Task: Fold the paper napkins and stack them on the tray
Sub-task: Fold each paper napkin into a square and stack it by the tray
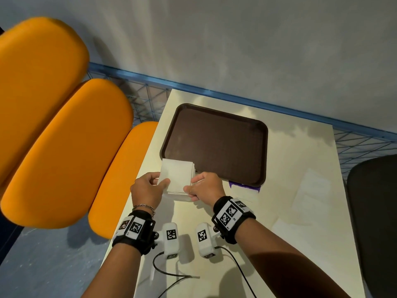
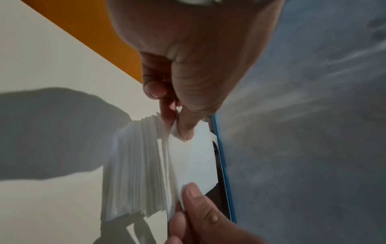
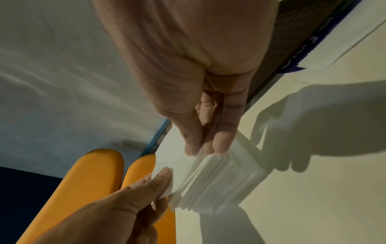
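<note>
Three orange seat cushions (image 1: pixel 53 130) sit far left, beside the pale surface (image 1: pixel 300 211). Left hand (image 1: pixel 148 189) pinches the left edge of the top napkin (image 1: pixel 177 176) betw. thumb & fingers; left wrist view shows the thumb (image 2: pixel 188 125) pressed on the sheet w/ fingers curled under it. That top napkin is lifted off the napkin stack (image 2: pixel 137 165), which lies on the surface near its left edge, just in front of the brown tray (image 1: pixel 217 143) & overlapping the tray's near-left corner in head view. Right hand (image 1: pixel 205 186) pinches the same napkin's right edge, thumb over, fingers under; right wrist view shows fingertips (image 3: pixel 221 143) at the sheet's corner, stack fanned just below. Tray lies flat further back, nothing seen on it. Right of the hands, a purple-edged white packet (image 1: pixel 245 189) touches the tray's near edge; whether it tucks under, can't tell. Further right, flat white sheets (image 1: pixel 309 192) lie on the surface, apart from the tray. Near front: 2 white tagged devices (image 1: pixel 170 239) w/ black cables. Far right, a dark chair (image 1: pixel 376 222).
</note>
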